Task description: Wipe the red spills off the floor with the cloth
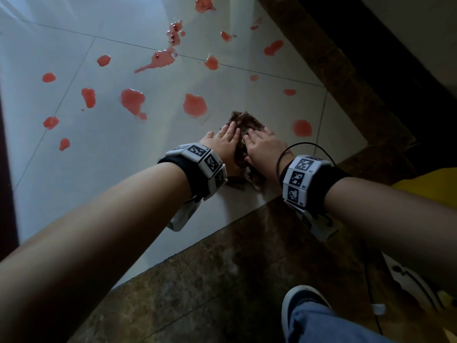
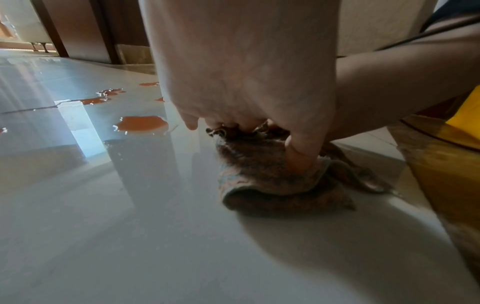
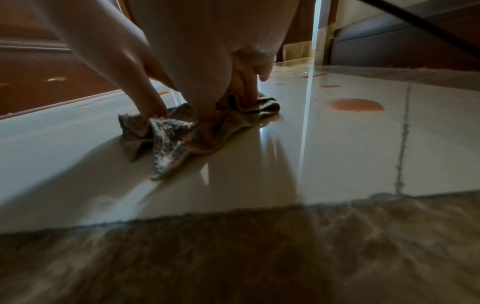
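Note:
A crumpled brown cloth (image 1: 248,122) lies on the pale glossy floor tile (image 1: 111,174). Both hands lie side by side on top of it. My left hand (image 1: 228,141) presses it with flat fingers, and the thumb (image 2: 301,156) pushes into a fold of the cloth (image 2: 272,185). My right hand (image 1: 263,144) presses the cloth (image 3: 176,135) the same way, fingers straight. Several red spills dot the tile beyond the cloth. The nearest red spill (image 1: 195,105) sits just ahead to the left; another spill (image 1: 302,128) lies to the right, seen also as a spill (image 3: 355,105).
A dark brown marble border (image 1: 222,268) runs along the near and right sides of the tile. My shoe (image 1: 301,300) stands on it at the bottom. A yellow garment (image 1: 432,184) and a black cable (image 1: 304,144) are at the right. Wooden door frames stand beyond the spills.

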`<state>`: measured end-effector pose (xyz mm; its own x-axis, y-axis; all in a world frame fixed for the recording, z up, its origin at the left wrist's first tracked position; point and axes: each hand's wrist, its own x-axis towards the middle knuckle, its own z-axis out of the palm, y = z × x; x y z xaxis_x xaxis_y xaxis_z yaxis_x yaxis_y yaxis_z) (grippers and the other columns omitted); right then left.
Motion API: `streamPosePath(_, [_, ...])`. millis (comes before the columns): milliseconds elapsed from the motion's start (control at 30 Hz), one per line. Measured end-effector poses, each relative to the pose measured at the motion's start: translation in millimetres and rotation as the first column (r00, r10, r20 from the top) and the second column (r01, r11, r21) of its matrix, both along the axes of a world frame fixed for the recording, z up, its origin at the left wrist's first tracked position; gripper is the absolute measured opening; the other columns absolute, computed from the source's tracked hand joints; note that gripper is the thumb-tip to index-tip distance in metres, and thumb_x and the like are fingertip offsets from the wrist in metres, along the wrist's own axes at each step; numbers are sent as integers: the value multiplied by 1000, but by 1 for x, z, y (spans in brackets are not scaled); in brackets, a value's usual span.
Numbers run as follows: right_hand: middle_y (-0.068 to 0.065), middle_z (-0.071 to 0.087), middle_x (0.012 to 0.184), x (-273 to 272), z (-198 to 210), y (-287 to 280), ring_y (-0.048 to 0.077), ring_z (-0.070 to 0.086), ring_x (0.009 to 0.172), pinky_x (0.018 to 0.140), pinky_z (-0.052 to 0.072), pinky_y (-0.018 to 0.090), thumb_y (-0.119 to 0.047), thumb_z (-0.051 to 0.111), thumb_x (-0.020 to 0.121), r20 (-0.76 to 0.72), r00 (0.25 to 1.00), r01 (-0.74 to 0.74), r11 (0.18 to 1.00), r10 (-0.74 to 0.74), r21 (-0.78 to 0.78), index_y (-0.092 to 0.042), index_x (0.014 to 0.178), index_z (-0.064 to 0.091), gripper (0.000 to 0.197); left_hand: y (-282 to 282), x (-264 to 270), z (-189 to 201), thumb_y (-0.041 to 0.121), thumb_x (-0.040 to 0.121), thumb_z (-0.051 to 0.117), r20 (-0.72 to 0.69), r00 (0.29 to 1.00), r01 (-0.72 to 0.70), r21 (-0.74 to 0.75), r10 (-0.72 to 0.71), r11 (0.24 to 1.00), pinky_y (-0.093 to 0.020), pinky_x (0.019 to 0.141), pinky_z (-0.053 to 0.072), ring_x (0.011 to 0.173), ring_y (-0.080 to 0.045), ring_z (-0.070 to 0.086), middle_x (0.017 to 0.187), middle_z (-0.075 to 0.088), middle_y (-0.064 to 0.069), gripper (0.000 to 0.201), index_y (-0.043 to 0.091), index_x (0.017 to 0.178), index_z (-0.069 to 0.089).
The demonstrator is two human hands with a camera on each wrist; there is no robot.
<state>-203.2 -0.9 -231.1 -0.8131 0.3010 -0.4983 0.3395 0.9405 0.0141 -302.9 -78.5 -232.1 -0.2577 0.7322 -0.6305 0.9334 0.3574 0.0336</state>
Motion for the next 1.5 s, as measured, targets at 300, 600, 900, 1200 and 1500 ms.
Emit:
streamPosePath(300, [23,19,155,8,-2,9,31,20,144,119,5,39,-18,28,103,0,1000,-9,999,9,47,4,148,16,51,16,10,5,56,87,48,49,997,-66,-6,66,998,-37,120,11,149,-18,-4,160,-11,-7,95,9,151,-6])
streamPosePath(600, [23,22,154,13,-4,21,32,24,142,119,8,39,-19,29,102,-18,1000,19,999,-18,38,3,147,19,51,25,18,4,52,87,51,55,995,-85,-10,86,996,-39,120,6,149,-18,-6,160,-13,-6,96,10,151,-7])
streamPosePath(900, [24,19,154,29,-6,38,33,21,144,119,7,40,-20,27,103,3,999,48,995,-48,84,5,147,16,52,49,28,2,43,87,56,48,998,-29,-18,30,999,-40,120,6,148,-20,-6,159,-13,-7,97,10,151,-9])
streamPosePath(1200, [21,17,156,40,-7,54,30,18,145,119,7,39,-21,28,103,25,994,100,990,-103,99,2,148,15,53,70,37,-1,44,87,57,97,995,-26,0,26,1000,-41,120,6,148,-20,-7,159,-14,-7,98,9,150,-9])
streamPosePath(1500, [21,16,156,50,-4,66,31,15,145,119,2,42,-20,25,103,69,989,116,976,-131,184,3,148,13,52,87,49,-3,42,85,63,160,986,-55,19,51,998,-44,119,7,148,-23,-9,159,-16,-8,103,7,150,-10])
